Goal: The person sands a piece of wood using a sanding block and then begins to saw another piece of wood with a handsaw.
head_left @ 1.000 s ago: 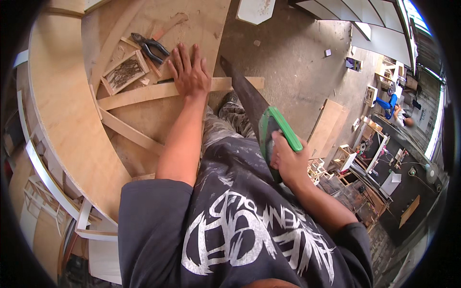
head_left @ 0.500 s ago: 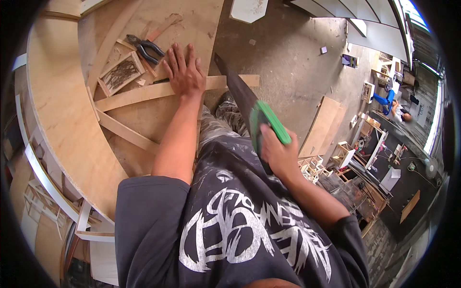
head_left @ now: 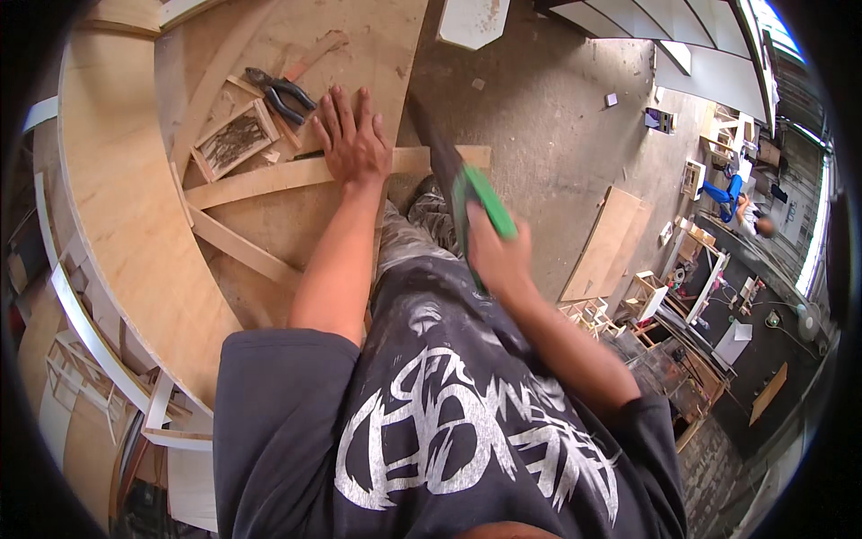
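Note:
My left hand [head_left: 353, 144] lies flat on a pale wooden strip [head_left: 260, 182], its fingers stretched out and pressing the strip against the plywood worktop [head_left: 373, 54]. The strip's right end juts out past the worktop's edge. My right hand [head_left: 496, 250] is wrapped round the green-and-black handle of a handsaw [head_left: 488, 199]. Its dark blade, blurred by motion, crosses the overhanging part of the strip just right of the worktop's edge. Whether the teeth have cut into the wood cannot be made out.
Black-handled pliers [head_left: 280, 93] and a small wooden frame [head_left: 235, 141] lie beyond the strip. A curved plywood panel [head_left: 117, 171] rises at left. On the floor to the right rests a board [head_left: 606, 244]; farther off, a person in blue trousers [head_left: 723, 195] is by the wall.
My right hand and the saw have moved forward, away from my body, and slightly left. My left hand stays on the strip. The whole view has shifted a little.

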Tool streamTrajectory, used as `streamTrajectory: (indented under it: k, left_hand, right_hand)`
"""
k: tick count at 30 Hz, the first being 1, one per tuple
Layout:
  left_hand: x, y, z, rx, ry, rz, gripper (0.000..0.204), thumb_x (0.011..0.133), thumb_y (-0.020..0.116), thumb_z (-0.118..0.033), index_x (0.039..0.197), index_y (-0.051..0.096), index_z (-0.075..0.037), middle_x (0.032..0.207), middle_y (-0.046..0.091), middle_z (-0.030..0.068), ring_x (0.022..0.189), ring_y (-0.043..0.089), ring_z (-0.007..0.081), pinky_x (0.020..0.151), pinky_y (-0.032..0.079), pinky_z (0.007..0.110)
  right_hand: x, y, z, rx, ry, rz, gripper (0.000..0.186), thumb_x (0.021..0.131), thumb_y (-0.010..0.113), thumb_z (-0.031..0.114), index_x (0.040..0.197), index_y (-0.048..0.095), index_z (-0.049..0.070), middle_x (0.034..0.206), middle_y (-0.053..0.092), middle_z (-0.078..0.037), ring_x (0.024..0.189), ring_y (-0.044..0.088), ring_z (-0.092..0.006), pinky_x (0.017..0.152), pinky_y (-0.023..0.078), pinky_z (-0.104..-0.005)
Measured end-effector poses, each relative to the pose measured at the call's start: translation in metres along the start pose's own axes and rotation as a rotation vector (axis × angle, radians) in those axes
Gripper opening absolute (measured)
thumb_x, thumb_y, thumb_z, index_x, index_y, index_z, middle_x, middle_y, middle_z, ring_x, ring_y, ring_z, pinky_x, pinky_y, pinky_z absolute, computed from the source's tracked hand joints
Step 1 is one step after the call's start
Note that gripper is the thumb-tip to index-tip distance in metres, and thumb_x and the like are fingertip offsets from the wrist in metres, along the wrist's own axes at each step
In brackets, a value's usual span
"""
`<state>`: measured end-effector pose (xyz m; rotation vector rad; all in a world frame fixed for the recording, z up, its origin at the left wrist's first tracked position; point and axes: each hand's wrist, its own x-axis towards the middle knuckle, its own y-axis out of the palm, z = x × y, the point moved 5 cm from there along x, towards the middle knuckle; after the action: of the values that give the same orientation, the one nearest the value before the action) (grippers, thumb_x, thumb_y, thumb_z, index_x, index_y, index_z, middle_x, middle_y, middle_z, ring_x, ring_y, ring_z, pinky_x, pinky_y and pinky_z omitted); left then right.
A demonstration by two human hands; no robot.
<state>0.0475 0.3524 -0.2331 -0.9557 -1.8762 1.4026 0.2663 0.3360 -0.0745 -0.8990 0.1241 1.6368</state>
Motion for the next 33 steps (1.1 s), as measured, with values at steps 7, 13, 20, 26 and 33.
streamTrajectory:
  k: [7, 13, 20, 26, 33]
  left_hand:
    - [-0.004, 0.008, 0.006, -0.019, -0.016, -0.010, 0.052, 0.103, 0.047, -0.038, 0.153, 0.048, -0.024, 0.166, 0.029, 0.0146, 0.154, 0.024, 0.0343, 0.125, 0.013, 0.056]
    - [-0.001, 0.000, 0.000, -0.004, 0.004, 0.000, 0.052, 0.103, 0.047, -0.038, 0.153, 0.048, -0.024, 0.165, 0.030, 0.0149, 0.154, 0.024, 0.0343, 0.125, 0.013, 0.056]
    - [0.001, 0.008, 0.005, -0.003, -0.028, -0.007, 0.052, 0.103, 0.047, -0.037, 0.153, 0.048, -0.023, 0.166, 0.029, 0.0150, 0.154, 0.024, 0.0348, 0.124, 0.013, 0.057]
    - [-0.007, 0.002, 0.000, 0.005, 0.017, 0.000, 0.052, 0.103, 0.045, -0.036, 0.153, 0.047, -0.022, 0.165, 0.031, 0.0156, 0.153, 0.025, 0.0368, 0.124, 0.015, 0.056]
    - [0.003, 0.005, 0.003, -0.006, 0.002, -0.005, 0.052, 0.104, 0.044, -0.036, 0.153, 0.047, -0.021, 0.164, 0.031, 0.0166, 0.152, 0.026, 0.0369, 0.124, 0.016, 0.056]
  right_hand:
    - [0.012, 0.012, 0.007, -0.027, 0.046, 0.060, 0.031, 0.096, 0.067, 0.024, 0.082, 0.062, -0.003, 0.059, 0.055, -0.001, 0.056, 0.048, -0.0128, 0.054, 0.041, -0.0367]
    - [0.023, 0.017, -0.014, 0.018, 0.089, 0.007, 0.031, 0.096, 0.065, 0.024, 0.079, 0.060, -0.002, 0.060, 0.053, -0.001, 0.057, 0.047, -0.0119, 0.054, 0.041, -0.0354]
    - [-0.018, 0.001, 0.024, 0.007, 0.122, 0.086, 0.028, 0.097, 0.064, 0.019, 0.077, 0.059, 0.001, 0.059, 0.050, 0.002, 0.058, 0.047, -0.0081, 0.053, 0.039, -0.0309]
    - [0.004, 0.002, -0.020, 0.099, 0.093, -0.009, 0.029, 0.096, 0.066, 0.018, 0.073, 0.058, 0.001, 0.059, 0.050, 0.002, 0.057, 0.045, -0.0054, 0.051, 0.037, -0.0289]
    - [-0.030, -0.004, 0.011, 0.028, 0.101, 0.047, 0.030, 0.095, 0.067, 0.018, 0.071, 0.060, 0.002, 0.060, 0.051, 0.004, 0.056, 0.046, -0.0045, 0.049, 0.035, -0.0281]
